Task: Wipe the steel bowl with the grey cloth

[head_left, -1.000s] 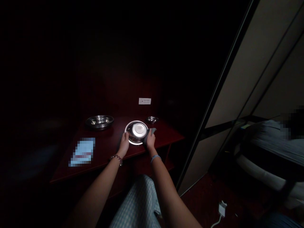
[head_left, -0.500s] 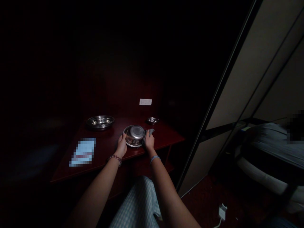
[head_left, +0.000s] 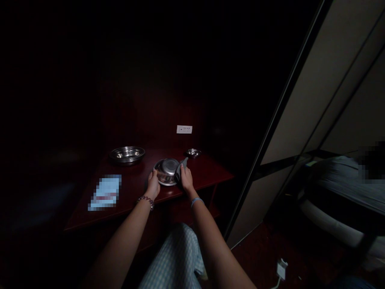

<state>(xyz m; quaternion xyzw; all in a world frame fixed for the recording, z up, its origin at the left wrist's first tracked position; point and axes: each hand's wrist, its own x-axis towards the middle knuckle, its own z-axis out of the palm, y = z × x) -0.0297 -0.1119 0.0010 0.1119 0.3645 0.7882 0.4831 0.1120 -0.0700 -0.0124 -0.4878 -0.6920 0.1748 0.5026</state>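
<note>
A shiny metal bowl (head_left: 166, 176) is held bottom up over the dark red desk (head_left: 135, 192). My left hand (head_left: 153, 184) is closed on its left rim, thumb on the outer side. At the bowl's right side, my right hand (head_left: 187, 179) is closed on a grey cloth (head_left: 179, 170) and presses it against the metal. Behind to the left sit several stacked metal plates or shallow basins (head_left: 127, 155); the exact number is unclear. A small metal dish (head_left: 193, 153) rests behind and to the right.
A blurred-out light blue item (head_left: 105, 192) lies on the desk's left part. The back wall carries a white socket panel (head_left: 184, 129). To the right stands a pale sliding door panel (head_left: 285, 112). A white plug with a cable (head_left: 282, 269) lies on the floor.
My right hand and the cloth have shifted slightly left and up along the bowl's side. The bowl has moved a little left, still bottom up in my left hand.
</note>
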